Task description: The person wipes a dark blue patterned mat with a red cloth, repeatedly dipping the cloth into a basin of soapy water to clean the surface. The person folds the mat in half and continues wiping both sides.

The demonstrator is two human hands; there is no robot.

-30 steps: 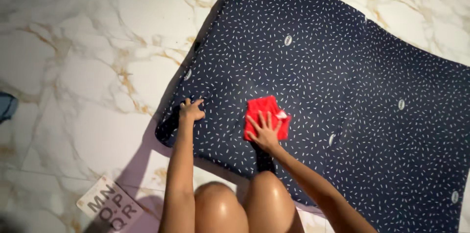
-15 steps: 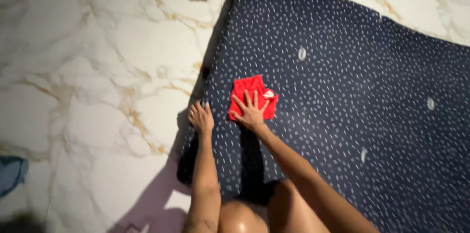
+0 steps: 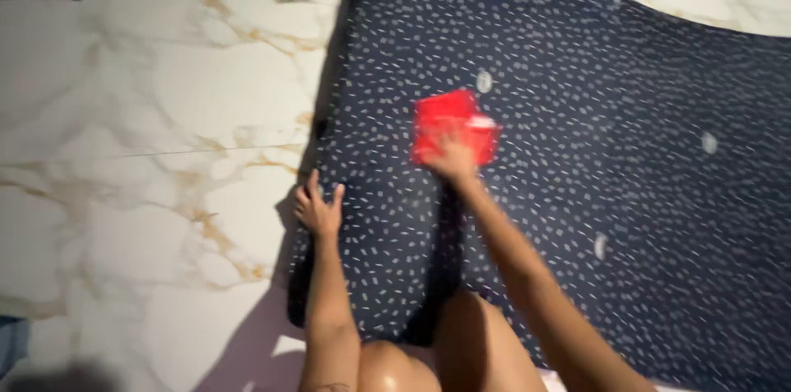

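On the navy speckled mattress, your right hand presses flat, fingers spread, on the red cloth; left hand, open, braces the edge. Keep pressure even, strokes overlapping.

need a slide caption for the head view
Right hand presses a red cloth on a navy speckled mattress; left hand rests at its edge by the marble floor.

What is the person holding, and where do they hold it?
Nothing is gripped. The right hand presses flat on the red cloth's near edge; the left hand rests on the mattress edge.
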